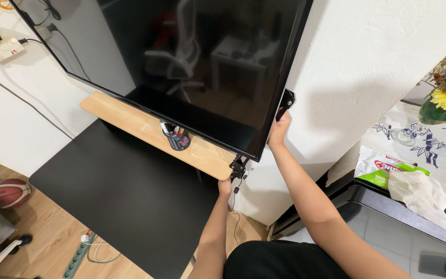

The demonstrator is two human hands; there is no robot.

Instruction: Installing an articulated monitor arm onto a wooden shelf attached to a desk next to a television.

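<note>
A large black flat screen (181, 62) stands above a light wooden shelf (130, 126), over a black desk (120, 196). My right hand (279, 129) reaches up to the screen's right edge and touches a small black clamp (286, 102) fixed there. My left hand (225, 186) is under the shelf's right end, just below another black clamp (238, 168) at the screen's lower right corner. A thin black cable (235, 206) hangs from that clamp. Whether either hand grips its clamp is hidden.
A black mesh pen cup (177, 138) stands on the shelf. White wall (367, 62) is right of the screen. At right a side table (388, 134) carries a wipes pack (388, 168), cloth, glass and flower vase (442, 106). A basketball (9, 192) and power strip (78, 253) lie on the floor.
</note>
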